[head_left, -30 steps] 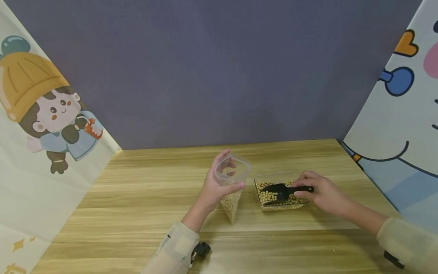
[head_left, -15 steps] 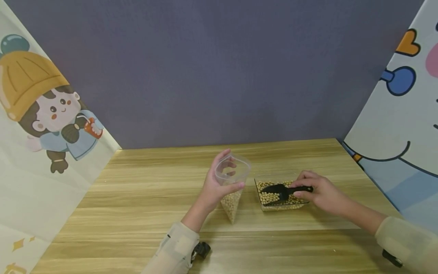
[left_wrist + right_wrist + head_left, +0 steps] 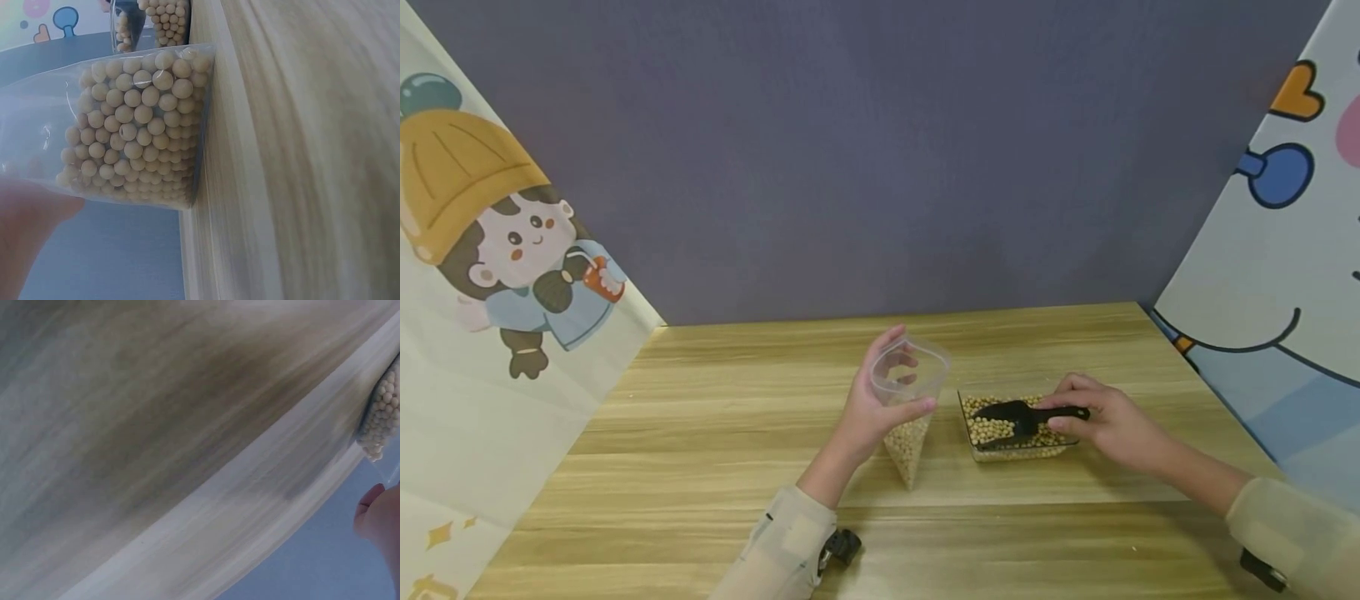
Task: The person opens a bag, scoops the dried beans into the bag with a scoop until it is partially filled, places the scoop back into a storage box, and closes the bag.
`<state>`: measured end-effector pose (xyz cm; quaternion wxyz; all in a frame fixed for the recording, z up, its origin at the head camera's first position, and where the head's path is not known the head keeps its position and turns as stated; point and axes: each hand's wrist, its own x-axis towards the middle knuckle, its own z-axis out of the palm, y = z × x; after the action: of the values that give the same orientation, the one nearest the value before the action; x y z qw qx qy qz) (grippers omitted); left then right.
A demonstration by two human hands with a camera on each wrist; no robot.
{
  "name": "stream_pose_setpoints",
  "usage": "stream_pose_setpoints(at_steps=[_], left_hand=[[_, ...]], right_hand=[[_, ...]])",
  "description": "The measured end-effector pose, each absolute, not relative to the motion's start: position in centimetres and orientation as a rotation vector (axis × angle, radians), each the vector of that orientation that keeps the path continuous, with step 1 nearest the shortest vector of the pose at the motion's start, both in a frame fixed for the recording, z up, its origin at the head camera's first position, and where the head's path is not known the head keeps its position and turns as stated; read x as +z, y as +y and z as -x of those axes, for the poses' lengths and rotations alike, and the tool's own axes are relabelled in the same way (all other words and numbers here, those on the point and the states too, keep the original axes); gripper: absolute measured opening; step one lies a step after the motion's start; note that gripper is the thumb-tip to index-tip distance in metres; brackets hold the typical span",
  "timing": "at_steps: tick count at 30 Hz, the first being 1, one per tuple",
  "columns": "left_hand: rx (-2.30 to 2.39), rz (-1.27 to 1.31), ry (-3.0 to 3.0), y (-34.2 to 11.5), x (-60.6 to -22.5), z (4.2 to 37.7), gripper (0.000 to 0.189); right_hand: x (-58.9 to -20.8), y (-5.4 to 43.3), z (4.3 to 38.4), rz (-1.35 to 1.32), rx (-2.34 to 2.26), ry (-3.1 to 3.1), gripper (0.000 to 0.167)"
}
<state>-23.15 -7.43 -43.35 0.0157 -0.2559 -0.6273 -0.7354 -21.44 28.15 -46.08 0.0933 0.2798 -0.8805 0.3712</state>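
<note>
My left hand (image 3: pixel 868 408) grips a clear plastic bag (image 3: pixel 912 417) by its upper part, thumb in front and fingers behind. The bag stands upright with its mouth spread wide, and round pale beans (image 3: pixel 134 125) fill its lower part. My right hand (image 3: pixel 1097 417) pinches the handle of a black scoop (image 3: pixel 1021 421) between thumb and fingers. The scoop lies level over a clear rectangular box (image 3: pixel 1063 454) of the same beans, its blade pointing left with several beans on it. In the right wrist view, only part of the right hand (image 3: pixel 381 515) shows at the right edge.
The wood-grain table (image 3: pixel 715 467) carries the box just right of the bag. A dark grey-blue panel (image 3: pixel 880 167) rises behind it. Side panels with cartoon prints, one left (image 3: pixel 467 358) and one right (image 3: pixel 1240 283), border the table.
The scoop shifts slightly within the box, and more beans show on its blade. The left hand and the bag stay in place.
</note>
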Motion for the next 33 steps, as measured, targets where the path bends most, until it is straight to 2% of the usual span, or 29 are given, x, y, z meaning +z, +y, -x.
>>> stream_pose_setpoints(at_steps=[16, 25, 33], left_hand=[[-2.282, 0.788, -1.963, -7.5, -43.5, 23.2, 0.105], [-2.277, 0.8, -1.962, -7.5, -43.4, 23.2, 0.103], [-2.274, 0.796, -1.978, -7.5, -43.4, 23.2, 0.102]], right_hand=[[-45.3, 28.6, 21.6, -0.761, 1.111, -2.599, 0.029], [-39.9, 28.3, 22.5, -0.665, 0.969, -2.585, 0.021], [-34.5, 27.2, 23.4, -0.663, 0.837, -2.553, 0.023]])
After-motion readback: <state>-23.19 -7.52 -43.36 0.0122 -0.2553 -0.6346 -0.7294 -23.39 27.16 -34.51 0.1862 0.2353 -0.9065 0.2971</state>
